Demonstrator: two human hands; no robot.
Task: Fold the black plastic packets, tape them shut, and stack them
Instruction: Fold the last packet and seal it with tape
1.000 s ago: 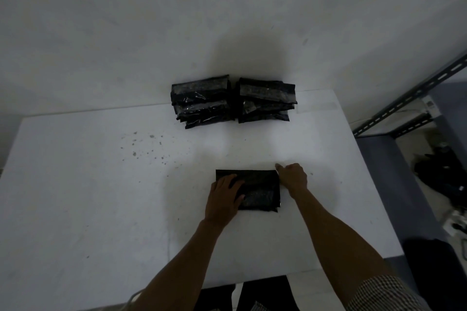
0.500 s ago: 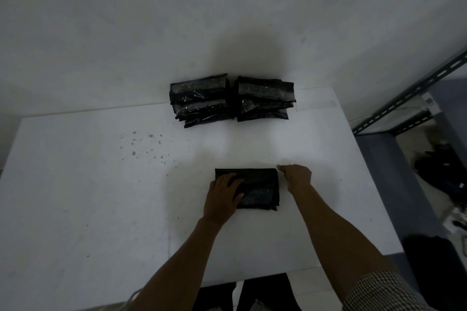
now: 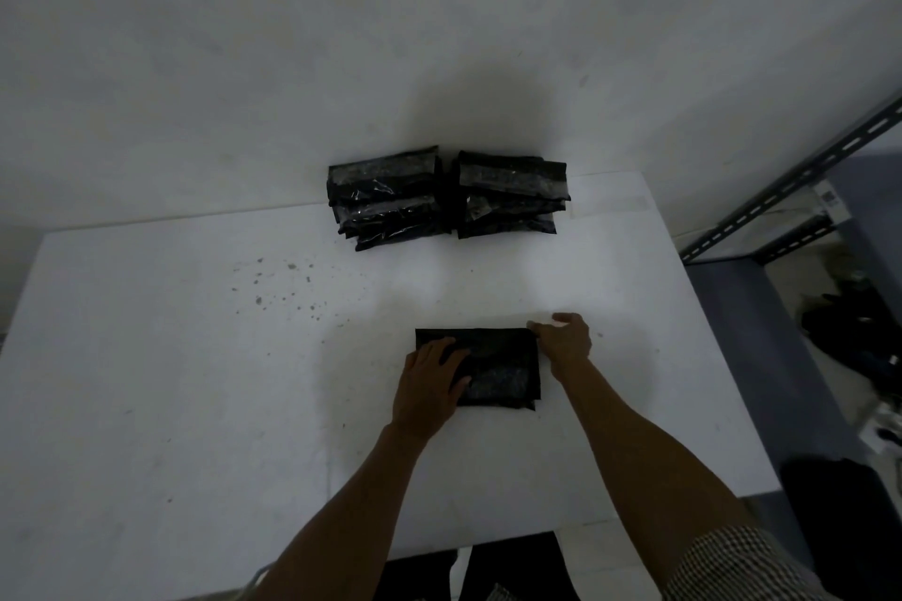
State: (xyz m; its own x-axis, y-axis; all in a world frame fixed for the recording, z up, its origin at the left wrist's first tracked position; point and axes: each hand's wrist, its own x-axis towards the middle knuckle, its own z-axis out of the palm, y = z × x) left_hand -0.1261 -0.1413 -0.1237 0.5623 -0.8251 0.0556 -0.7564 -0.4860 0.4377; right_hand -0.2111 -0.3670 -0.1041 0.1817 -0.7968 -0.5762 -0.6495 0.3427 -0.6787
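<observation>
Now, one packet (image 3: 505,368) under left hand (image 3: 429,386), right hand (image 3: 563,341) beside, two stacks (image 3: 385,200) (image 3: 510,193).

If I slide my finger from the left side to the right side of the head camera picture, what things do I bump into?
Dark specks on the table → left hand → black packet → right hand → metal rack.

The left forearm (image 3: 351,493) and right forearm (image 3: 634,444), both bare, reach from the near edge toward the middle. The left hand (image 3: 432,381) lies palm down, fingers straight and spread. The right hand (image 3: 563,339) sits just right and slightly farther, knuckles up, fingers bent leftward, grip unclear.
</observation>
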